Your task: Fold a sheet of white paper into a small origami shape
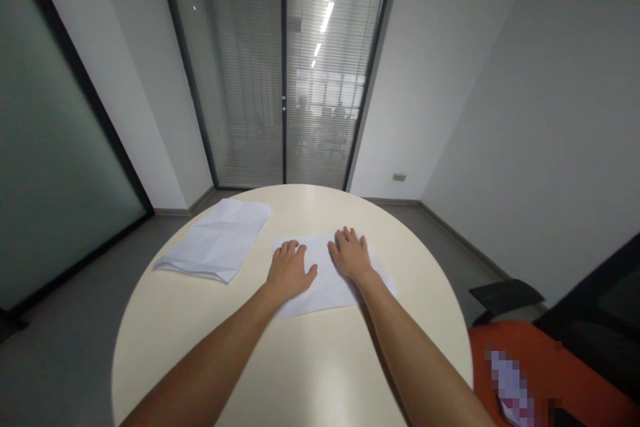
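A white sheet of paper (327,283) lies on the round table in front of me. On its left part rests my left hand (291,272), fingers slightly bent and thumb apart, gripping nothing. My right hand (351,253) lies flat across the sheet's upper right part with its fingers spread. Both palms cover portions of the paper. Farther left is a stack of creased white paper (220,237), untouched by either hand.
The round cream table (295,373) fills the lower middle. At the right stands an orange-seated chair (520,333) with a black armrest (506,297) and a blurred-out item on it. Behind the table are glass panels with blinds (250,80) and white walls (450,47).
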Demonstrator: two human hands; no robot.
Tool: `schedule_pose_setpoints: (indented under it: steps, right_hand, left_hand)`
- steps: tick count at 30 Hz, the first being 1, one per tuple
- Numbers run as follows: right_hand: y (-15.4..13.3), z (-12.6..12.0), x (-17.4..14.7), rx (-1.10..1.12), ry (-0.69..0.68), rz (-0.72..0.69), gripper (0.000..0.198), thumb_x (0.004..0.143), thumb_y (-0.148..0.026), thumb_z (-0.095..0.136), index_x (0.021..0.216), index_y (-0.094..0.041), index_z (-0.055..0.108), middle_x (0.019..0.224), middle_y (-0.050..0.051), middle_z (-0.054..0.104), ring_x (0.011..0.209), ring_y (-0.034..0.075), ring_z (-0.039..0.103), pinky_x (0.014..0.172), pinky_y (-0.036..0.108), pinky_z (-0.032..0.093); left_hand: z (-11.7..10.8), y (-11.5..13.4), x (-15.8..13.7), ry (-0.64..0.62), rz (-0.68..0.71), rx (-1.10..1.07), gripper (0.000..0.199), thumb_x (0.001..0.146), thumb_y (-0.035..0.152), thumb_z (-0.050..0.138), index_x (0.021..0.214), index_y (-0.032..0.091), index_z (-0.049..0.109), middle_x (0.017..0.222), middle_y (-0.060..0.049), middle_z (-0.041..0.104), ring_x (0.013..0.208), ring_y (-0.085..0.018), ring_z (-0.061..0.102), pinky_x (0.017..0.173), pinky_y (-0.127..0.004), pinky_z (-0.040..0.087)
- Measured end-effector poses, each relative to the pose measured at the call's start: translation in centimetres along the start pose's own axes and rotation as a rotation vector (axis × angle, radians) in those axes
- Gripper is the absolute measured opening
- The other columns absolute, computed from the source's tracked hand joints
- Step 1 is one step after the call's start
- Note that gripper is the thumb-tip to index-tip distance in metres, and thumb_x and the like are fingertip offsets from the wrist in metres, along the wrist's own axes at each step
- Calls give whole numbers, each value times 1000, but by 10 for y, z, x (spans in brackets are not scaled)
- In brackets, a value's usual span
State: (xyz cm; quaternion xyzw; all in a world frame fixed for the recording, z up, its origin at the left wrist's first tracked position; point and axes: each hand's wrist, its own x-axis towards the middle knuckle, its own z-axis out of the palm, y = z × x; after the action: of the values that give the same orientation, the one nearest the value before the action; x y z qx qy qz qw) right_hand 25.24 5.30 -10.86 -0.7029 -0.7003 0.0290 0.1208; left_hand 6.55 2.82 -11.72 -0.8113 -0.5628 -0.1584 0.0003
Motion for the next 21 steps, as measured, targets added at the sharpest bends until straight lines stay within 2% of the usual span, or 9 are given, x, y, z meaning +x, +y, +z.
schedule_pose_setpoints:
  steps: [3, 6, 8, 11, 14, 16, 18, 19, 21]
  right_hand:
    - [-24, 4, -7, 107, -96, -180, 59, 105, -49, 23, 154, -21, 37, 164, 12, 29, 152, 29, 19, 119, 52, 19]
    - [-31, 8, -9, 103, -182, -259, 59, 105, -50, 22, 157, -25, 33, 166, 8, 23, 153, 28, 16, 121, 52, 14]
    - [-22, 9, -6, 85, -186, -205, 62, 104, -53, 22, 158, -24, 30, 167, 8, 21, 154, 29, 14, 122, 49, 13]
    - [3, 8, 2, 45, -159, -18, 67, 103, -57, 24, 159, -21, 26, 167, 8, 18, 154, 30, 12, 122, 49, 11]
    - [22, 4, 7, 10, -121, 162, 80, 99, -63, 30, 159, -10, 23, 166, 14, 17, 154, 33, 12, 122, 51, 11]
    - [23, 1, 7, -21, -45, 222, 79, 100, -57, 32, 157, -2, 25, 165, 19, 21, 153, 35, 13, 122, 52, 10]
    - [12, 0, 2, -26, 38, 176, 72, 102, -48, 33, 156, 0, 27, 164, 21, 23, 153, 34, 12, 122, 51, 9]
    - [3, -1, -1, -10, 55, 102, 69, 103, -45, 32, 156, -2, 27, 164, 19, 23, 154, 33, 11, 122, 49, 9]
    - [-19, 0, -9, 82, 1, -49, 66, 104, -46, 28, 158, -8, 25, 165, 15, 24, 154, 29, 15, 122, 45, 14]
  left_hand:
    - [7, -6, 3, -21, -31, 18, 53, 93, 49, 47, 137, 19, 53, 156, -15, 40, 147, -36, 28, 120, -54, 18]
    - [13, -12, 6, -103, -74, 31, 62, 97, 52, 38, 151, 20, 41, 163, -14, 29, 151, -38, 21, 120, -56, 16]
    - [14, -15, 8, -122, -75, 40, 66, 98, 54, 36, 155, 21, 36, 164, -14, 26, 151, -39, 19, 120, -56, 16]
    - [11, -18, 8, -119, -60, 53, 68, 97, 57, 35, 155, 22, 35, 165, -13, 26, 151, -40, 18, 120, -54, 17]
    - [9, -19, 7, -120, -56, 59, 69, 97, 59, 34, 156, 23, 35, 165, -13, 26, 151, -40, 19, 120, -53, 18]
    - [10, -19, 7, -117, -59, 62, 70, 97, 61, 34, 156, 23, 35, 165, -13, 26, 151, -40, 19, 120, -54, 18]
    - [12, -20, 8, -108, -68, 65, 69, 97, 60, 34, 156, 23, 35, 165, -13, 26, 151, -40, 19, 120, -54, 18]
    - [12, -21, 9, -101, -78, 67, 69, 97, 59, 34, 156, 22, 35, 164, -13, 26, 151, -40, 19, 120, -54, 17]
    - [13, -24, 10, -85, -108, 74, 66, 98, 55, 34, 155, 22, 36, 164, -14, 26, 151, -40, 20, 120, -55, 17]
